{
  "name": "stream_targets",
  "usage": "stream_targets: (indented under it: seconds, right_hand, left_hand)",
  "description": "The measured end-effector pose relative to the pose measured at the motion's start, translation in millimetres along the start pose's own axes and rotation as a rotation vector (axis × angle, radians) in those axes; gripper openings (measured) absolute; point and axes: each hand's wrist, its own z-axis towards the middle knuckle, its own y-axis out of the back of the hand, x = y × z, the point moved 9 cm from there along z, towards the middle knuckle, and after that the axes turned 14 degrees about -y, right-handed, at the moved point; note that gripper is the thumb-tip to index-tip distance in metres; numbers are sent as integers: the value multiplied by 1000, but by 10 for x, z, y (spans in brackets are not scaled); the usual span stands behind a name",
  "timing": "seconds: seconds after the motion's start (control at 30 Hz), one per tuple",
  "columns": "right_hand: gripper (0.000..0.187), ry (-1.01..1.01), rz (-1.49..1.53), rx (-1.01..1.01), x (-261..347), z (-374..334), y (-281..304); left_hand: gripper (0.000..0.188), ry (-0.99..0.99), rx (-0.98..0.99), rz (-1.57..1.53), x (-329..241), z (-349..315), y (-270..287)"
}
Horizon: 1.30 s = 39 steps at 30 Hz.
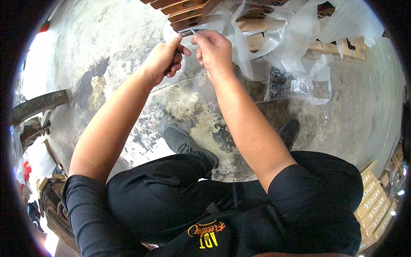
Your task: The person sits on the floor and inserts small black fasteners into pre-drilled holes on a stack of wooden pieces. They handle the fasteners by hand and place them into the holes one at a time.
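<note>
Out in front, near the top of the head view, my left hand and my right hand are close together but apart. A small, thin, dark metal-looking piece spans the gap between their fingertips. My right thumb and index finger pinch its right end, while my left thumb and fingertips close at its left end. Its exact kind is too small to make out. Just beyond the hands are brown wooden slats and strips of translucent white plastic wrap.
A clear plastic bag with small dark pieces lies on the stained concrete floor, right of my hands. A curved dark wooden piece juts in at left. Stacked brown cartons stand at lower right. My shoes are below my hands.
</note>
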Motion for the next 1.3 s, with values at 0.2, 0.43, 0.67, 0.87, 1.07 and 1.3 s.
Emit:
stream_targets:
  seconds: [0.2, 0.43, 0.67, 0.87, 1.07, 1.3]
  right_hand:
    - [17, -276, 360, 40, 23, 56, -85]
    - [13, -333, 576, 64, -38, 57, -146]
    - [15, -442, 607, 23, -142, 28, -219]
    - [18, -463, 728, 170, -199, 67, -298]
    - [27, -496, 735, 254, -250, 54, -393]
    - [36, -558, 763, 370, -221, 28, -467]
  left_hand:
    - [47, 11, -2, -14, 33, -44, 31]
    - [46, 5, -5, -24, 22, -64, 62]
    - [46, 26, -42, -7, 53, -84, 96]
    - [46, 23, -20, -39, 45, -75, 112]
    - [44, 56, -52, -58, 94, -96, 127]
    - [39, 53, -72, -83, 75, -45, 125]
